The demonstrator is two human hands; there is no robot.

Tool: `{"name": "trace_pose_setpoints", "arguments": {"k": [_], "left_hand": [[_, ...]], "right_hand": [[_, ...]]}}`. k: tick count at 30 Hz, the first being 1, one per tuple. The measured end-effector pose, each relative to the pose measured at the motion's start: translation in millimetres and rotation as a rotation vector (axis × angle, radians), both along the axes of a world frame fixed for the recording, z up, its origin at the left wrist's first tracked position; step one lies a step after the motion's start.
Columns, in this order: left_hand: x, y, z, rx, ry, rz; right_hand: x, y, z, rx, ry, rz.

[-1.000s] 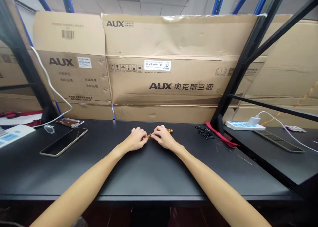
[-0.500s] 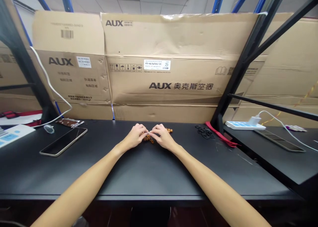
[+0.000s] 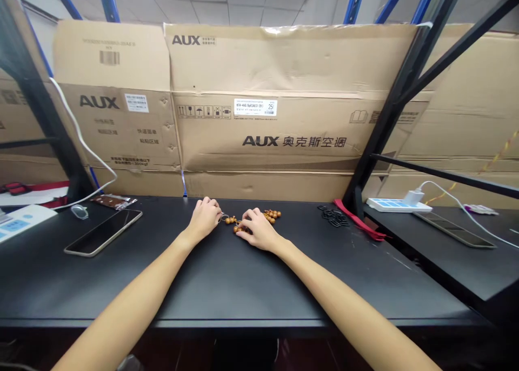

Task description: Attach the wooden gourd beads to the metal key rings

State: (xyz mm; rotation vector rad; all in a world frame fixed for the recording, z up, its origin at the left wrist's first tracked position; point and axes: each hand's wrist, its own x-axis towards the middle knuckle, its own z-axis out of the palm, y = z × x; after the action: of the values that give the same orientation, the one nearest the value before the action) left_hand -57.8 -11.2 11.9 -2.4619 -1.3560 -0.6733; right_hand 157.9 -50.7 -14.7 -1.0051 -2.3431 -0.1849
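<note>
My left hand [image 3: 205, 217] is closed, its fingertips pinching a thin metal key ring [image 3: 223, 216]. A small string of brown wooden beads [image 3: 231, 220] trails from that ring to the right. Curled over further brown beads [image 3: 240, 230] on the table is my right hand [image 3: 259, 230], its thumb and fingers pressed round them. Just beyond my right hand lies a cluster of similar beads [image 3: 272, 215]. My fingers partly hide how the beads are joined.
On the black table [image 3: 243, 284] lie a phone [image 3: 104, 232] at left and black rings [image 3: 334, 216] at right. A red strap [image 3: 359, 222] runs beside the dark shelf post [image 3: 357, 198]. Cardboard [image 3: 259, 184] stands along the back; a power strip [image 3: 24, 222] is far left.
My hands have parted from their joined pinch. The left moved left with the key ring, stretching out the beads; the right now rests lower over beads, fingers more spread.
</note>
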Motion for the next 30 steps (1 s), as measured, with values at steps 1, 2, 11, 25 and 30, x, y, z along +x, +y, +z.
{"name": "trace_pose_setpoints", "arguments": {"k": [1, 2, 11, 25, 30], "left_hand": [[-0.3, 0.1, -0.4, -0.003, 0.014, 0.000], [-0.7, 0.5, -0.9, -0.009, 0.027, 0.000], [-0.1, 0.8, -5.6, -0.083, 0.070, 0.003], [26.3, -21.7, -6.8, -0.117, 0.096, -0.196], [33.3, -27.6, -6.3, -0.121, 0.069, -0.232]], "right_hand": [[1.0, 0.7, 0.0, 0.007, -0.004, -0.004], [2.6, 1.7, 0.0, 0.014, -0.006, -0.016], [21.8, 18.1, -8.3, 0.053, 0.121, -0.433], [5.0, 4.4, -3.6, 0.001, 0.065, -0.122], [3.0, 3.8, -3.5, -0.020, 0.078, -0.123]]}}
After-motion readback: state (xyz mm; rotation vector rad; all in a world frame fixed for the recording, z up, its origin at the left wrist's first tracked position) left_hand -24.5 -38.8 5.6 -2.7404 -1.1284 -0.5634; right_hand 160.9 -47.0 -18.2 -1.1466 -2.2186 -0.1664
